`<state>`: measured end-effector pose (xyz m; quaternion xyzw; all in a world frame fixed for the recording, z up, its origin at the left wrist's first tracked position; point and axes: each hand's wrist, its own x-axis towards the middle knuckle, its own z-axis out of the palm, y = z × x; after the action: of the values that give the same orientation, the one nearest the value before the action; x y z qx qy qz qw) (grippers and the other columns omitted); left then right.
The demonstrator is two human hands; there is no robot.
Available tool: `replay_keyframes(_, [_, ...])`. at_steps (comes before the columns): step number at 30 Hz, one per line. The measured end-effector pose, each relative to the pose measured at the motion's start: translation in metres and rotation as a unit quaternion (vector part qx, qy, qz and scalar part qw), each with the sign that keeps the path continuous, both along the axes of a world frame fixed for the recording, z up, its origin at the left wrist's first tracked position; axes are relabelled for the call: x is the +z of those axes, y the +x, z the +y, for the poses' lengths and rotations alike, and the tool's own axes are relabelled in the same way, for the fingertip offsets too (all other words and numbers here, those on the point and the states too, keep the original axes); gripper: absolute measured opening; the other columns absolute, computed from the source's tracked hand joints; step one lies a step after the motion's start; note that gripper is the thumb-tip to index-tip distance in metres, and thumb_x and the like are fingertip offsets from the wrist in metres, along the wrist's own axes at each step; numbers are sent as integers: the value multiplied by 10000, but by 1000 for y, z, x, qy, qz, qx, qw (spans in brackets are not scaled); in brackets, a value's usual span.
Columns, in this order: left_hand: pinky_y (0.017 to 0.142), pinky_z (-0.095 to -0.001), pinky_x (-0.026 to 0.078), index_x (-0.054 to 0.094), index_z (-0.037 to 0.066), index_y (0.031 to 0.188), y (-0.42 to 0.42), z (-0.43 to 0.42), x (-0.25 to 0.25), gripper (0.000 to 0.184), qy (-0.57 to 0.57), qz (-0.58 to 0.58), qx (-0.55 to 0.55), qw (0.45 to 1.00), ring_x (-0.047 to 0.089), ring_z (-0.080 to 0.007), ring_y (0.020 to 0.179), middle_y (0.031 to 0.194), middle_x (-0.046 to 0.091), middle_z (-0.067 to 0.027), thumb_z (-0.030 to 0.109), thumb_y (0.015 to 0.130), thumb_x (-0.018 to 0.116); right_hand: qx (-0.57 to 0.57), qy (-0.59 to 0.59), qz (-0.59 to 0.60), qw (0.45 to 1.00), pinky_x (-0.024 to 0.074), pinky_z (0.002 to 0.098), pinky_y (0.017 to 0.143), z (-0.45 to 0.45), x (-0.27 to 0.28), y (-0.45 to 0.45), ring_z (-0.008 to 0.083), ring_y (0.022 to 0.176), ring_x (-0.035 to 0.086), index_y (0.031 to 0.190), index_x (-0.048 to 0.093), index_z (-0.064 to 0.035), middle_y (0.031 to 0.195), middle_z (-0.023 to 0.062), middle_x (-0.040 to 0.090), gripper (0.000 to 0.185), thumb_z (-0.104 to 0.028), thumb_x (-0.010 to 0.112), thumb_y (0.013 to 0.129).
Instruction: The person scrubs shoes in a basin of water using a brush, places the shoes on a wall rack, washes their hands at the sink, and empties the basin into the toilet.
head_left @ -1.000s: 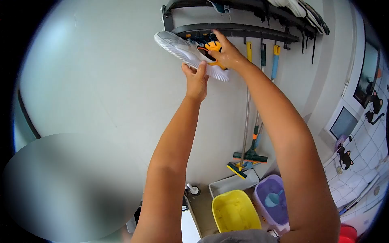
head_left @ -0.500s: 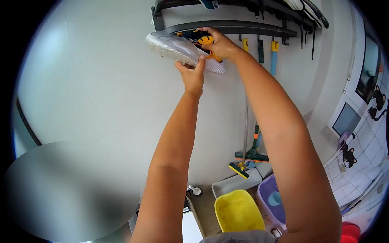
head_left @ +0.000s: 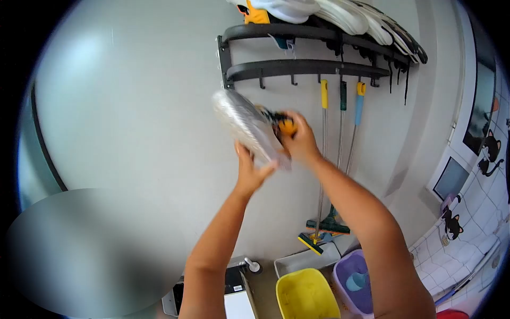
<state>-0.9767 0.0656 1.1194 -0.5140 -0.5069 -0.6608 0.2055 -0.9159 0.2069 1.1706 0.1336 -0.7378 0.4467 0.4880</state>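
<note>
Now the white-soled sneaker (head_left: 245, 125) is held lower, below the wall rack (head_left: 308, 67), clamped by fingers of left hand (head_left: 249, 174) and right hand (head_left: 303, 142).

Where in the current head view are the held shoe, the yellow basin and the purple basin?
Held shoe (head_left: 246, 125): head view, on its blurred pale sole.
Yellow basin (head_left: 307, 297): head view, on its inner floor.
Purple basin (head_left: 362, 301): head view, on its inside, below the scoop (head_left: 356, 282).
</note>
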Motion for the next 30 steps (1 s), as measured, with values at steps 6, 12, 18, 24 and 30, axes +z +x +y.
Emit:
replay_keyframes(6, [992,-378,314,90,66,1379,47,-62,-61,930,-93,-238,-192,948,325,-246,1217,1328,302,-117,260,713,710,297,-293,-183,890,454,311,822,-42,-75,33,169,1002,506,1227,397,-70,1125,79,513,458,-244,575,842])
replay_keyframes(12, [910,-329,407,175,103,1374,74,-82,-54,676,-81,-412,-203,885,470,-198,1090,1239,438,-116,145,838,585,-144,505,-566,635,459,369,803,14,-95,32,270,925,561,1125,537,-115,979,135,587,533,-513,570,773])
replay_keyframes(18, [914,-337,405,235,25,1338,77,-130,-21,662,-103,-438,-134,883,488,-214,1072,1198,476,-137,244,832,602,-230,364,-62,900,479,414,673,-19,67,108,292,763,595,926,583,-86,875,111,609,260,-282,585,755])
replay_keyframes(24, [942,-348,369,358,-16,1246,74,-166,107,607,-67,-305,-51,949,481,-222,1077,1170,492,-143,396,844,552,-373,307,166,860,427,407,828,-30,235,99,322,1025,479,1169,520,-159,1048,149,521,543,-433,608,709])
replay_keyframes(30, [724,-395,534,397,-10,1219,97,-153,237,637,-78,-266,-61,959,597,-233,925,1061,557,-189,489,831,478,-365,214,-27,906,348,415,950,-43,249,77,367,1131,414,1279,444,-230,1199,228,450,690,-557,566,684])
